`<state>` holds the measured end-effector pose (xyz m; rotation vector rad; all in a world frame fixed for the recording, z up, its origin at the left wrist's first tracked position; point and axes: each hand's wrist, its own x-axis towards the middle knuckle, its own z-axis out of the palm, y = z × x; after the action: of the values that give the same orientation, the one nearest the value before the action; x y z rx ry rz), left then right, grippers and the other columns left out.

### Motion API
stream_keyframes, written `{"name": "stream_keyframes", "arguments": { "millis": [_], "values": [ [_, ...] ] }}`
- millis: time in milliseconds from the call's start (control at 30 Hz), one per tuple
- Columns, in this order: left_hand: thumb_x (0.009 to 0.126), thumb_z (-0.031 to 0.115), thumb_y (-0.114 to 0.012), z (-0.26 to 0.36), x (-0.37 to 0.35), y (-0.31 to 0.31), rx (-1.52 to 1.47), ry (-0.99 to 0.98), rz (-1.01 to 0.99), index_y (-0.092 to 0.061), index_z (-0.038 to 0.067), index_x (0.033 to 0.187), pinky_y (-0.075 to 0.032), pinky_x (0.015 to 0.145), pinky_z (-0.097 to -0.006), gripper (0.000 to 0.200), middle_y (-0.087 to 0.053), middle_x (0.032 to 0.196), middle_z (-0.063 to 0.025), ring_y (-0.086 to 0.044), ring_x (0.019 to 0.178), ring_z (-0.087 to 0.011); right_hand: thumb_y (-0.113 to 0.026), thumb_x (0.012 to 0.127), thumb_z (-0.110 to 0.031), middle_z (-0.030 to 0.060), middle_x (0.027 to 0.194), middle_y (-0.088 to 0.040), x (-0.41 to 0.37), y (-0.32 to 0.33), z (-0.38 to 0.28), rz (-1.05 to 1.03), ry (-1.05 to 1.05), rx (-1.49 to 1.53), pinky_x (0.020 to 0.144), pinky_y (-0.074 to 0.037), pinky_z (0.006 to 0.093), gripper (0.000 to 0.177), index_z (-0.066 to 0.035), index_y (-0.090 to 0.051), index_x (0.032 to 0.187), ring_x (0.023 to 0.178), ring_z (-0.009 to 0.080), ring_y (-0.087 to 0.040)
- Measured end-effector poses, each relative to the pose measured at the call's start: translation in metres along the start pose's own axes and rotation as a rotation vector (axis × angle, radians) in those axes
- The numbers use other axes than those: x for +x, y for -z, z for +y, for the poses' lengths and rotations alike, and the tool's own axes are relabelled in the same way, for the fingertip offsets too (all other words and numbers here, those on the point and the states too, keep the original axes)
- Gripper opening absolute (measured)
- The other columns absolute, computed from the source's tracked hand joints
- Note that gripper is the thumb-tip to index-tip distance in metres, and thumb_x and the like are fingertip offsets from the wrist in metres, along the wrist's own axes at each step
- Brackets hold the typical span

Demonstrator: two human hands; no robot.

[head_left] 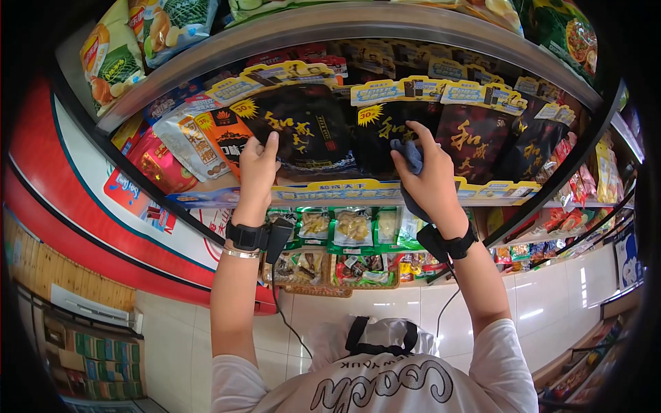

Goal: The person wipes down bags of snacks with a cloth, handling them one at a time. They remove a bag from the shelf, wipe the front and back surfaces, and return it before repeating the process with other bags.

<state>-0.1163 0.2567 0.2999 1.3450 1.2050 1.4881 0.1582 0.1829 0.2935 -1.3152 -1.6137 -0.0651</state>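
My left hand is closed on the lower left edge of a large black snack packet, thumb on its front and fingers curled. This packet leans slightly among others on the shelf. A bunched blue-grey cloth is in my right hand, pressed between thumb and fingers. That hand is in front of a second black packet, partly covering it. Beside it stands a dark red packet. An orange packet and a white packet stand left of my left hand.
A yellow and blue shelf strip runs along the front edge. The upper shelf's curved rim overhangs the packets. Below, green bags hang above wicker baskets. Thin cables trail from both wrist straps.
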Motion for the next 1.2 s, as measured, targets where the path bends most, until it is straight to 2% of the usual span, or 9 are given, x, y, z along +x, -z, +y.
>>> {"name": "stream_keyframes", "arguments": {
  "millis": [200,400,500,700,867,1067,1200],
  "values": [
    [0.097,0.034,-0.059,-0.004,-0.002,0.011,0.012,0.055,-0.045,-0.047,0.007,0.088,-0.050,0.077,-0.0328,0.030,-0.042,0.075,0.0045,-0.043,0.070,-0.0059,-0.069,0.081,-0.016,0.0182,0.089,-0.064,0.000,-0.003,-0.004,-0.010,0.076,-0.004,0.071,-0.051,0.0436,0.049,-0.010,-0.053,0.128,0.082,0.0375,-0.063],
    [0.097,0.035,-0.059,-0.012,0.000,0.025,0.046,0.034,-0.092,-0.042,0.007,0.087,-0.050,0.082,-0.0368,0.034,-0.039,0.075,0.0044,-0.044,0.075,-0.0064,-0.066,0.082,-0.015,0.0193,0.090,-0.064,0.006,-0.006,-0.012,-0.081,0.144,-0.009,0.072,-0.051,0.0442,0.048,-0.010,-0.055,0.128,0.082,0.0383,-0.063],
    [0.097,0.034,-0.059,-0.007,-0.002,0.024,0.048,0.031,-0.055,-0.044,0.006,0.090,-0.050,0.083,-0.0377,0.033,-0.044,0.078,0.0024,-0.048,0.079,-0.0078,-0.065,0.083,-0.016,0.0197,0.089,-0.064,0.010,-0.006,-0.021,-0.159,0.131,-0.013,0.071,-0.052,0.0445,0.049,-0.011,-0.054,0.130,0.081,0.0381,-0.063],
    [0.099,0.032,-0.056,0.000,-0.010,0.028,0.019,0.048,-0.130,-0.048,0.003,0.098,-0.049,0.091,-0.0425,0.030,-0.056,0.096,-0.0052,-0.056,0.096,-0.0139,-0.063,0.082,-0.013,0.0201,0.086,-0.064,0.021,-0.010,-0.030,-0.252,0.184,-0.054,0.072,-0.053,0.0451,0.053,-0.013,-0.051,0.134,0.081,0.0381,-0.064],
    [0.099,0.032,-0.056,0.001,-0.011,0.025,-0.008,0.058,-0.157,-0.048,0.003,0.098,-0.049,0.091,-0.0426,0.030,-0.053,0.093,-0.0045,-0.055,0.092,-0.0140,-0.060,0.082,-0.011,0.0203,0.084,-0.065,0.035,-0.012,-0.042,-0.378,0.201,-0.087,0.072,-0.054,0.0451,0.058,-0.014,-0.048,0.138,0.079,0.0380,-0.065],
    [0.098,0.034,-0.057,-0.004,-0.008,0.026,0.041,0.069,-0.194,-0.048,0.004,0.098,-0.050,0.089,-0.0414,0.031,-0.048,0.087,-0.0018,-0.053,0.086,-0.0119,-0.058,0.084,-0.014,0.0198,0.081,-0.067,0.055,-0.018,-0.046,-0.407,0.186,-0.143,0.071,-0.054,0.0462,0.060,-0.014,-0.044,0.142,0.076,0.0388,-0.066],
    [0.098,0.033,-0.058,-0.015,-0.001,0.034,0.059,0.067,-0.190,-0.049,0.004,0.099,-0.051,0.088,-0.0411,0.031,-0.047,0.086,-0.0013,-0.052,0.085,-0.0111,-0.058,0.083,-0.014,0.0218,0.083,-0.067,0.061,-0.017,-0.049,-0.464,0.134,-0.164,0.073,-0.054,0.0469,0.066,-0.014,-0.038,0.146,0.079,0.0393,-0.066]
  ]
}}
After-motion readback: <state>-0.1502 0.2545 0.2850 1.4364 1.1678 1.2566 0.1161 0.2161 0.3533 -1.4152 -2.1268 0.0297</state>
